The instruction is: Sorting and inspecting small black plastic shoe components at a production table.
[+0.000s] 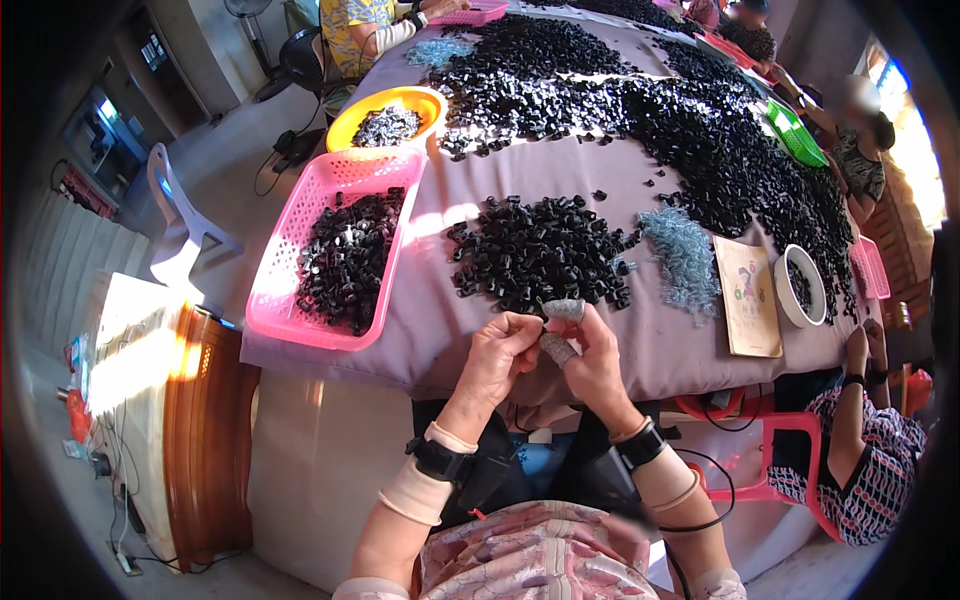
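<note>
At the table's near edge my left hand (498, 352) is closed in a pinch, its fingertips meeting those of my right hand (594, 360). Grey covers (566, 309) wrap the thumb and a finger of my right hand. Between the fingertips sits a small black plastic piece (544, 326), mostly hidden by them. Just beyond the hands lies a loose heap of the same black pieces (540, 245). To its right is a pile of small clear bluish pieces (682, 262).
On the left stand a pink basket (262, 290) of black pieces and a yellow bowl (345, 118). A booklet (750, 300) and a white bowl (815, 312) lie right. A larger black heap (700, 150) spreads behind. Other people sit around; a pink chair (770, 480) stands right.
</note>
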